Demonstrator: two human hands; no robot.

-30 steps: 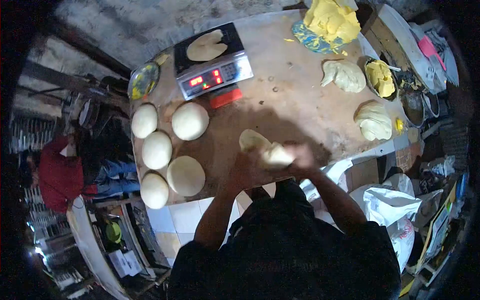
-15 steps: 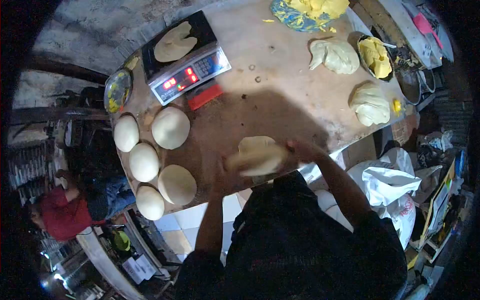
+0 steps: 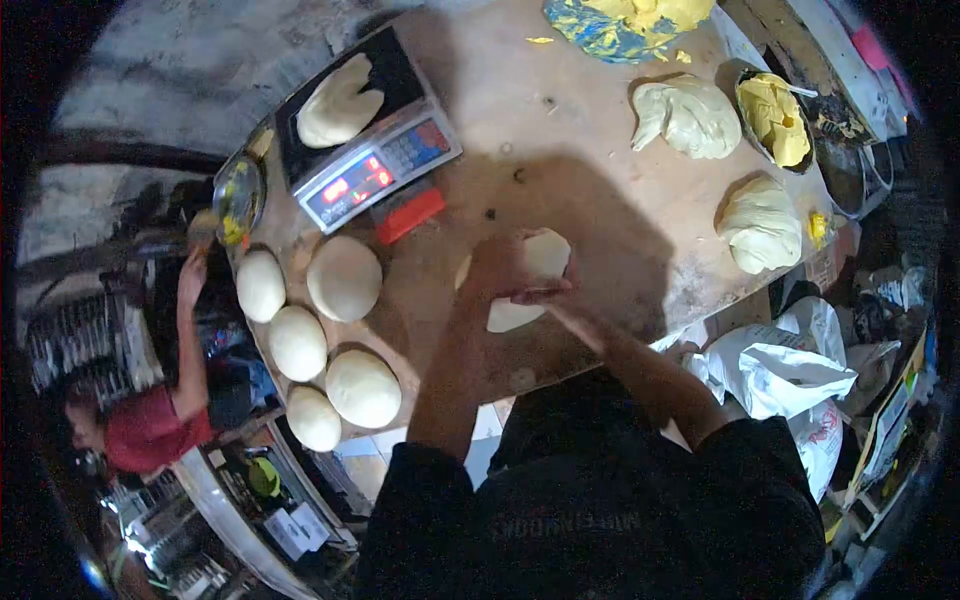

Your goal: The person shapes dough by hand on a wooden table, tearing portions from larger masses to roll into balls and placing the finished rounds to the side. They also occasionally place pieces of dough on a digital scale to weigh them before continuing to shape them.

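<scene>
We've got a digital scale point(image 3: 375, 150) up at 11 o'clock with a flat dough piece point(image 3: 340, 105) sitting on its pan and a red box point(image 3: 410, 215) just beside it. Five round dough balls point(image 3: 345, 278) are lined up at 9 o'clock. Over at 2 o'clock, two lumpy dough pieces point(image 3: 688, 115) and a bowl of yellow butter point(image 3: 775, 120). A person in a red shirt point(image 3: 150, 430) is at 8 o'clock, and white sacks point(image 3: 790, 370) at 4.

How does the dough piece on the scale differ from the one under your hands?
The dough on the scale lies untouched on the dark pan, an uneven, lumpy slab. The dough under the hands sits on the table, pressed by the left hand and right hand, partly hidden. Both are pale cream.
</scene>
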